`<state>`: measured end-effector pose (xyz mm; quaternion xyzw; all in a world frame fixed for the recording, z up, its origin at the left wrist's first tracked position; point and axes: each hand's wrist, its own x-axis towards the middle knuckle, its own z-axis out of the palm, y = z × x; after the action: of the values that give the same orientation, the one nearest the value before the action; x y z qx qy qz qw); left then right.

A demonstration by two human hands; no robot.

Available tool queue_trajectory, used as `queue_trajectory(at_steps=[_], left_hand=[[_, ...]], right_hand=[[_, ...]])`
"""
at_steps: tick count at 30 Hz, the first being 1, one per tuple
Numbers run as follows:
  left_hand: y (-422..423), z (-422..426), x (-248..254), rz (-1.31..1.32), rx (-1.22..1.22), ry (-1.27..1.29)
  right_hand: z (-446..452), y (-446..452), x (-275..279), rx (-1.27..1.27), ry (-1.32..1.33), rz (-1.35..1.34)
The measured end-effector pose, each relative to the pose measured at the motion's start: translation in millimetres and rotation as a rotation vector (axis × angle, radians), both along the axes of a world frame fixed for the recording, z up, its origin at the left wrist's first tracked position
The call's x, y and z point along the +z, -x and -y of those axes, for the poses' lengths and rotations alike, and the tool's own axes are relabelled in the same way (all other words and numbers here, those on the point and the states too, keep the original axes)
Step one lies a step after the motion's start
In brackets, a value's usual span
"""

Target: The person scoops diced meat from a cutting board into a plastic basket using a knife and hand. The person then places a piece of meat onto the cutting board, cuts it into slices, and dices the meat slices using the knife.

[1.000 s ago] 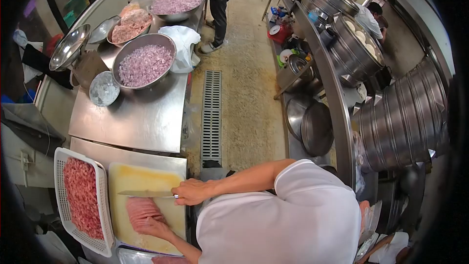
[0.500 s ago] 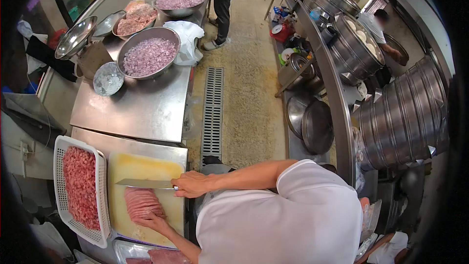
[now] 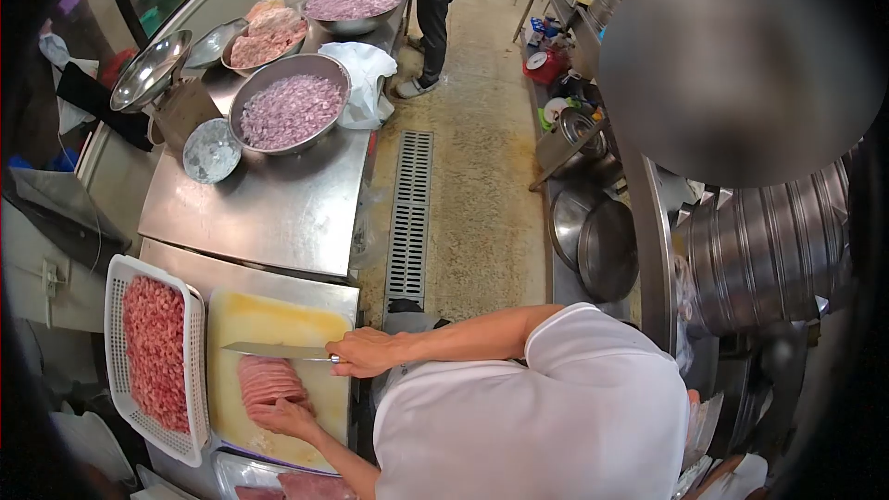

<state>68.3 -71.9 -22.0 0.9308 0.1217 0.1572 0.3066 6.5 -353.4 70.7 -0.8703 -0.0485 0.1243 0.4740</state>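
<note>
Evidently, a good share of the cutting is done: the white basket [image 3: 196, 361], set just beside the cutting board [image 3: 250, 315], is well filled with small bits of meat [image 3: 156, 352], and the piece of meat [image 3: 265, 380] in hand already shows close parallel lines across it. It lies on the board, toward the middle, apart from the basket, and its slices sit together as one block rather than as loose bits, so I judge it to be only partway broken down. The right hand [image 3: 363, 352] has its fingers wrapped about the handle of the knife [image 3: 276, 351], whose blade stretches over the board just past the end of the block away from the other hand; whether the edge touches the board, I cannot tell. The left hand [image 3: 285, 417] lies on the opposite end of the block, fingers in contact with it; whether they are spread or drawn together is too small to make out. What seems left is this block, not yet in small bits, and the larger pieces [image 3: 315, 486] in the tray [image 3: 227, 472] below the board, which look undivided as far as they show. Board and basket both rest on the steel bench [image 3: 269, 280].
</note>
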Motion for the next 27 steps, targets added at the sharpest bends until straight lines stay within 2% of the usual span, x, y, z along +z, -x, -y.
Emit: queue_trajectory(at_steps=[4,7,10,11,12,14,15,16,17,18,20,22,23,25,27], left_hand=[[9,-9,3,0.106,0.014,-0.070],[18,-13,27,-0.036,0.174,0.222],[-2,-79,-11,-0.059,0.239,0.239],[-13,-112,-35,-0.001,0.179,0.379],[-22,-146,-54,0.112,0.021,0.310],[-50,-164,-59,0.116,-0.089,0.164],[-71,-166,-61,0.108,-0.120,0.109],[-56,-194,-60,0.083,-0.084,-0.022],[-60,-196,-61,0.098,-0.090,-0.085],[-57,-175,-34,0.005,-0.067,-0.231],[-40,-110,22,0.076,0.204,-0.367],[-24,-41,76,0.053,0.231,0.228],[-21,-10,83,0.121,0.140,0.228],[-20,21,53,0.107,-0.054,0.266],[-16,39,19,0.042,-0.138,0.233]], right_hand=[[6,-3,9,0.001,-0.019,-0.048],[8,-8,7,0.026,-0.033,-0.082],[10,-9,-2,0.059,0.008,-0.058],[14,-7,-3,0.007,0.009,-0.076],[18,-6,-1,-0.014,0.000,-0.101],[16,-6,-4,-0.005,0.006,-0.096],[16,-10,-5,0.004,0.042,-0.141],[11,-15,9,0.021,0.076,-0.204],[15,-14,8,0.044,0.047,-0.136],[16,-13,10,0.043,0.025,-0.146],[13,-14,11,0.056,0.014,-0.166],[15,-16,14,0.075,0.044,-0.187],[14,-18,19,0.073,0.028,-0.199],[14,-21,23,0.069,0.022,-0.213],[15,-22,24,0.067,0.012,-0.222]])
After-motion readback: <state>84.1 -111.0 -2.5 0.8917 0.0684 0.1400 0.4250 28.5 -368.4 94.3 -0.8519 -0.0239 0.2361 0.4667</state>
